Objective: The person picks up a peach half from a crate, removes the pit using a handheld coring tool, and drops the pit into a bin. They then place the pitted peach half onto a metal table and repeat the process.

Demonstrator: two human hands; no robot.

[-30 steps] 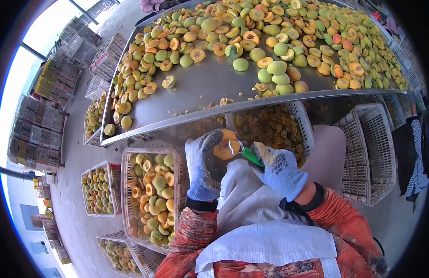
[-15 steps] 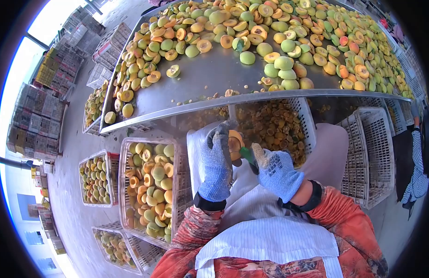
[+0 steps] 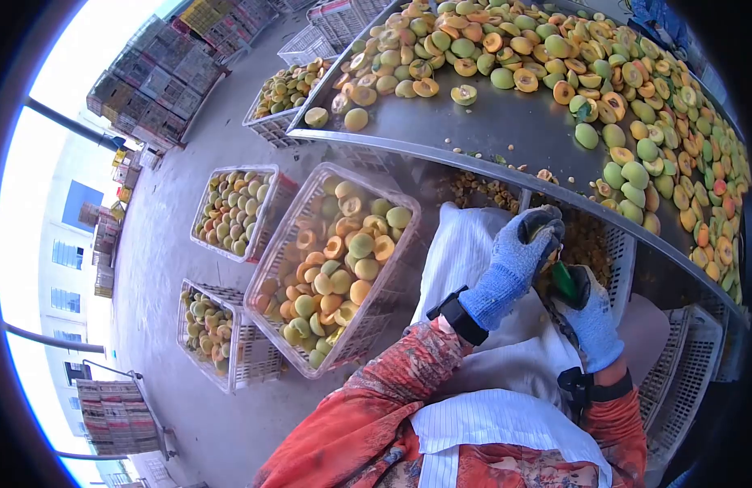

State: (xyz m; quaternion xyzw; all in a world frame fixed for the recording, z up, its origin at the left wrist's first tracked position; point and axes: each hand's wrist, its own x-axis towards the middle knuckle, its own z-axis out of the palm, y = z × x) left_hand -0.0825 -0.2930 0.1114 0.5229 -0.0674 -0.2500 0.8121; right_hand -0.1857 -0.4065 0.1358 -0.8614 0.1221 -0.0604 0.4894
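My left hand (image 3: pixel 522 252), in a blue and black glove, is closed around a fruit piece (image 3: pixel 549 259), mostly hidden by the fingers. Close beside it, my right hand (image 3: pixel 589 313), gloved the same way, grips a green-handled tool (image 3: pixel 564 282); its working end is hard to make out. Both hands are over my lap, just below the front edge of a metal table (image 3: pixel 490 122). Halved and whole yellow-green fruits (image 3: pixel 636 174) cover much of that table. Beneath its edge, a crate (image 3: pixel 621 264) holds brownish fruit pieces.
To the left, a large crate (image 3: pixel 266 321) of fruit stands near my knee. Smaller filled crates (image 3: pixel 272 213) sit on the floor (image 3: pixel 148 325) beyond it. Nested crates (image 3: pixel 685 366) are at the right, below the table. Stacked crates (image 3: pixel 160 81) stand at the back left.
The view has swung left, so the table and hands appear farther right. The orange cut fruit, clearly visible before, is now mostly covered by my left hand.
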